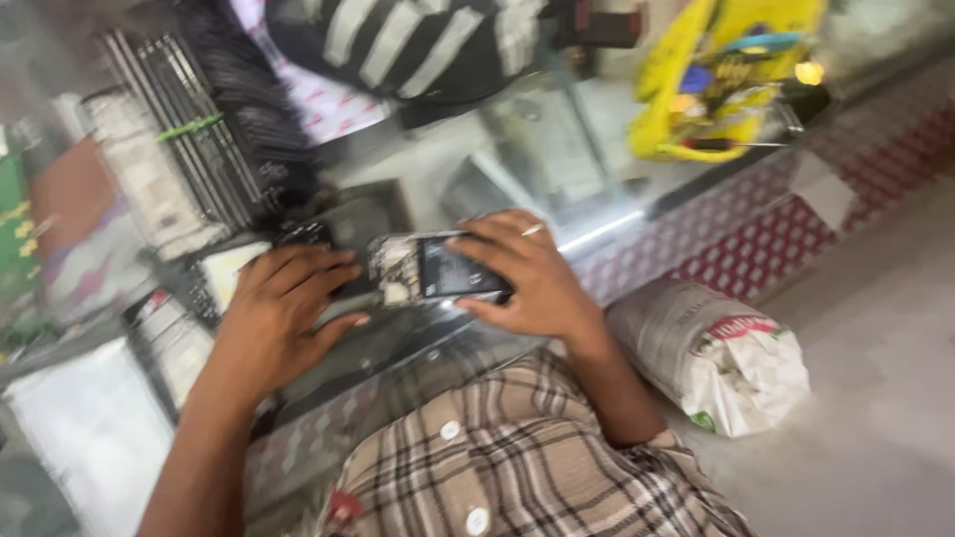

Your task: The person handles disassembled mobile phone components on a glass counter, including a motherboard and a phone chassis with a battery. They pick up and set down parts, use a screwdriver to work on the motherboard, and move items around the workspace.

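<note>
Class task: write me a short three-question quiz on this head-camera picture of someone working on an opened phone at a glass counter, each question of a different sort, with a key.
1. True or false: the right hand grips the opened phone.
2. Multiple choice: the white sack lies (A) on the glass counter, (B) on the floor beside the counter, (C) in the person's lap.
3. Fill in: the tray of tools at the counter's far end is coloured ____.

Key
1. True; its fingers wrap the phone, while the left hand rests spread on the counter next to it.
2. B
3. Yellow
</note>
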